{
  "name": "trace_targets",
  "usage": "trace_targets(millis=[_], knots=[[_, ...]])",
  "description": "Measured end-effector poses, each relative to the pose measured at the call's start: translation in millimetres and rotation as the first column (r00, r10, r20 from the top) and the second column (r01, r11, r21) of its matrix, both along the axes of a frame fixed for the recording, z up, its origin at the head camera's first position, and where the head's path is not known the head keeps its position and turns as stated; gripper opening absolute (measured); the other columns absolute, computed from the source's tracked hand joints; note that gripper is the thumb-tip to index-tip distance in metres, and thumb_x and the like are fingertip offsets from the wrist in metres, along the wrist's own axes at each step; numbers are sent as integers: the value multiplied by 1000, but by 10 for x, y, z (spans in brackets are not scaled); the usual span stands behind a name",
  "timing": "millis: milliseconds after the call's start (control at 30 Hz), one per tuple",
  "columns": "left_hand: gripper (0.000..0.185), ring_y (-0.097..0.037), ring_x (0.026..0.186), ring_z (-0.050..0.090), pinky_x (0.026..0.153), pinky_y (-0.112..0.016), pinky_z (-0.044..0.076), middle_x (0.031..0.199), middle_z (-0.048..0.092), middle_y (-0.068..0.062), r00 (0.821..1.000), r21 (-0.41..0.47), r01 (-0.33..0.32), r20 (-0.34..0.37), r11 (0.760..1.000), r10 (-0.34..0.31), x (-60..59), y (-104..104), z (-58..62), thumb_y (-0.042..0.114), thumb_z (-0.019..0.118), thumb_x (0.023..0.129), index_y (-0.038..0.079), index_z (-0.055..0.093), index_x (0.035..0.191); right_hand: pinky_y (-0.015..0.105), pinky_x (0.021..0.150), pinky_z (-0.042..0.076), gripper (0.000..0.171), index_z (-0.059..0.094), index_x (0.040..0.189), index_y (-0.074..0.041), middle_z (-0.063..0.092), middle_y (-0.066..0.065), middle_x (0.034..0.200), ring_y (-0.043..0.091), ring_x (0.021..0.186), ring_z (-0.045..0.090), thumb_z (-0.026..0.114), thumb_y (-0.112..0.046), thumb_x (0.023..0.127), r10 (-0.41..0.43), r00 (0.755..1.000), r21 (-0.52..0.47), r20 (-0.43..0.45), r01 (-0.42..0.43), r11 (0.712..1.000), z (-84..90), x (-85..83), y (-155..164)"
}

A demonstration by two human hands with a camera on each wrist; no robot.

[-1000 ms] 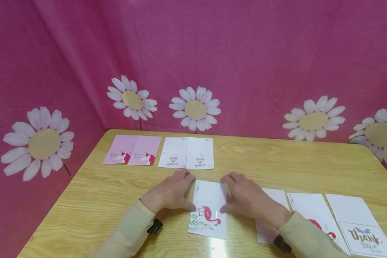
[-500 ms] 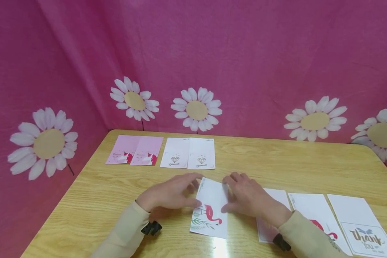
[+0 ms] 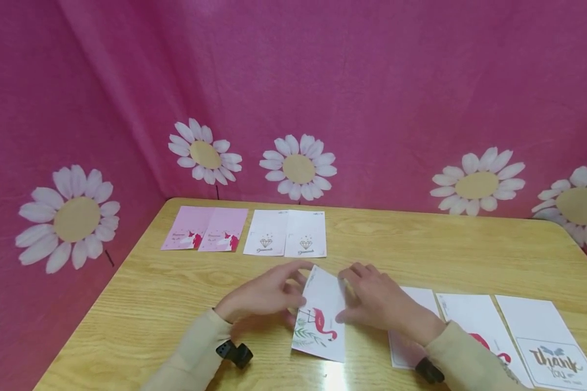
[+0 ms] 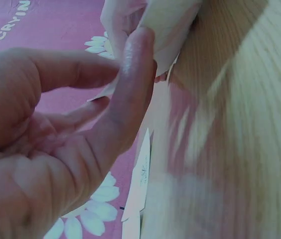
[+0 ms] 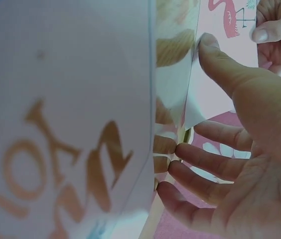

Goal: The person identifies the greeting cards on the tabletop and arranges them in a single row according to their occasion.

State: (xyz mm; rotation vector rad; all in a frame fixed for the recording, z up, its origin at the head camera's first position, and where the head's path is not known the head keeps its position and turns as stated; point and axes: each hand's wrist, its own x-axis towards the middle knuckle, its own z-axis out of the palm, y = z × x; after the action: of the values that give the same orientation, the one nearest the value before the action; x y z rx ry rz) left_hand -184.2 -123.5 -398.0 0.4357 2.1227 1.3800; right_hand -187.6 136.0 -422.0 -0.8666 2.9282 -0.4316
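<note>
A white greeting card with a red flamingo [image 3: 325, 326] lies in front of me, its left side raised off the table. My left hand [image 3: 269, 290] pinches that left edge, thumb on the printed face and fingers underneath. In the right wrist view the left thumb [image 5: 262, 35] shows on the card, close to the flamingo's legs. My right hand [image 3: 379, 296] is at the card's right edge. Its thumb [image 5: 212, 50] touches the edge and its other fingertips rest on the table by the far right corner.
Two pink unicorn cards [image 3: 222, 222] and two white diamond cards [image 3: 305, 225] lie at the back left of the wooden table [image 3: 176, 304]. At right lie a partly covered card [image 3: 420, 298], another flamingo card [image 3: 469, 312] and a "Thank You" card [image 3: 528, 320]. A pink flowered curtain [image 3: 372, 98] hangs behind.
My left fingers have slid under the flamingo card's left edge and lifted that side, tilting it toward the right. The right hand has stayed at the right edge.
</note>
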Motion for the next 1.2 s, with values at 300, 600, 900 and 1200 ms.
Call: trace_targets(millis=[300, 600, 900, 1200], knots=[[68, -24, 90, 69, 71, -39, 64, 132, 56, -17, 994, 71, -102, 34, 992, 100, -50, 40, -34, 2, 64, 95, 20, 38, 155, 50, 102, 54, 68, 54, 142, -5, 67, 12, 128, 28, 117, 65, 78, -40, 89, -43, 995, -182, 95, 59, 982, 25, -1, 134], [68, -23, 88, 71, 74, -41, 64, 131, 58, -17, 980, 208, -200, 18, 958, 200, -166, 185, -68, 9, 68, 95, 22, 38, 155, 39, 88, 60, 83, 24, 160, -10, 70, 10, 113, 20, 100, 70, 73, -29, 96, -67, 986, -377, 155, 122, 918, 82, 8, 271], [61, -20, 82, 72, 75, -40, 64, 128, 59, -17, 970, 282, -226, -19, 933, 241, -315, 364, -58, 11, 69, 96, 18, 45, 152, 24, 71, 57, 88, 21, 162, -9, 70, 6, 103, 14, 88, 71, 75, -17, 93, -166, 963, -527, 213, 256, 811, 114, 3, 386], [49, -22, 80, 73, 75, -39, 64, 116, 66, -13, 943, 263, -309, -37, 914, 330, -471, 609, -141, 17, 72, 95, 21, 58, 142, 27, 61, 61, 80, 36, 156, -4, 70, 19, 100, 12, 77, 71, 77, -1, 88, -206, 941, -643, 267, 333, 690, 110, -67, 509]])
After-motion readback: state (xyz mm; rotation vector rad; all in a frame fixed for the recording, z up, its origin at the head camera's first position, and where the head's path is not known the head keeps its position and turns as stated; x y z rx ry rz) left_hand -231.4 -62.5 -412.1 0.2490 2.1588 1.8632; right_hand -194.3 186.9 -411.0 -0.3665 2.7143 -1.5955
